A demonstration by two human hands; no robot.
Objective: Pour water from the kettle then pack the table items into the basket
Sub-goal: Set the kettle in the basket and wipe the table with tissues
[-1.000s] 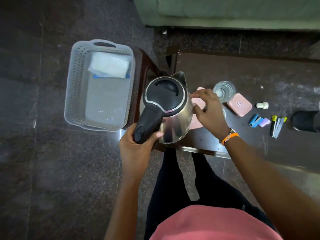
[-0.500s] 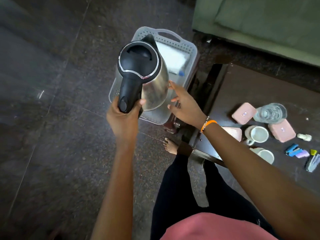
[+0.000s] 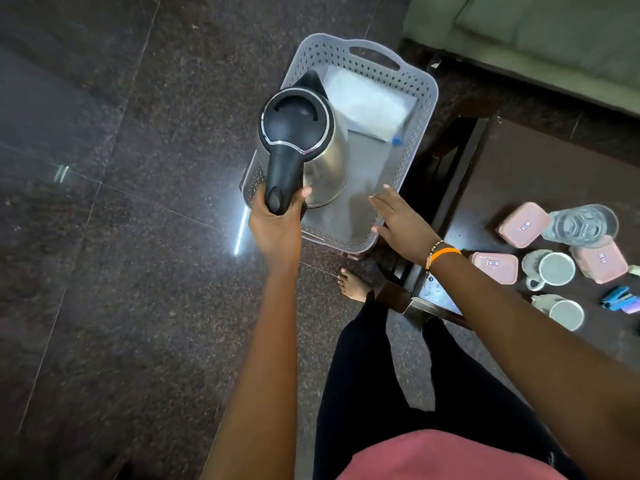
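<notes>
My left hand (image 3: 277, 220) grips the black handle of the steel kettle (image 3: 322, 161), which hangs upright inside the left half of the grey perforated basket (image 3: 420, 95) on the floor. My right hand (image 3: 398, 220) hovers open over the basket's near right corner, fingers spread, apart from the kettle. A white packet (image 3: 367, 102) lies at the basket's far end. On the dark table (image 3: 540, 168) to the right are three pink boxes (image 3: 523, 223), a glass of water (image 3: 581, 225), two white mugs (image 3: 550, 268) and small blue and purple items (image 3: 620, 299).
The basket stands on the dark stone floor beside the table's left edge. A green sofa (image 3: 536, 32) runs along the back right. My bare foot (image 3: 353, 284) is near the table leg. Wide floor lies to the left.
The kettle has travelled from the table's left end over to the basket and down into it. My right hand has come off the kettle's side and now hovers open.
</notes>
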